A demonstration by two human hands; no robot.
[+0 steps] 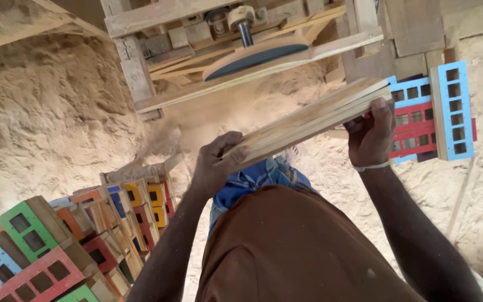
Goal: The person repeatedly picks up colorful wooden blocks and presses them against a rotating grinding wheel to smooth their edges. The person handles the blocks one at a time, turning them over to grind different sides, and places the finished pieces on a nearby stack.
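I hold a flat wooden piece (308, 120) made of joined slats, tilted up to the right, just below a round sanding disc (255, 56) set in a rough wooden frame (157, 17). My left hand (214, 162) grips its lower left end. My right hand (371, 134) grips its upper right end, with a band on the wrist. The disc's blue-grey face points toward the piece, and a small gap shows between them.
A heap of painted wooden frames with window cut-outs (68, 240), green, red, blue, orange and yellow, lies at lower left. More blue and red frames (437, 117) lean at right. Thick sawdust (46, 117) covers the ground all around.
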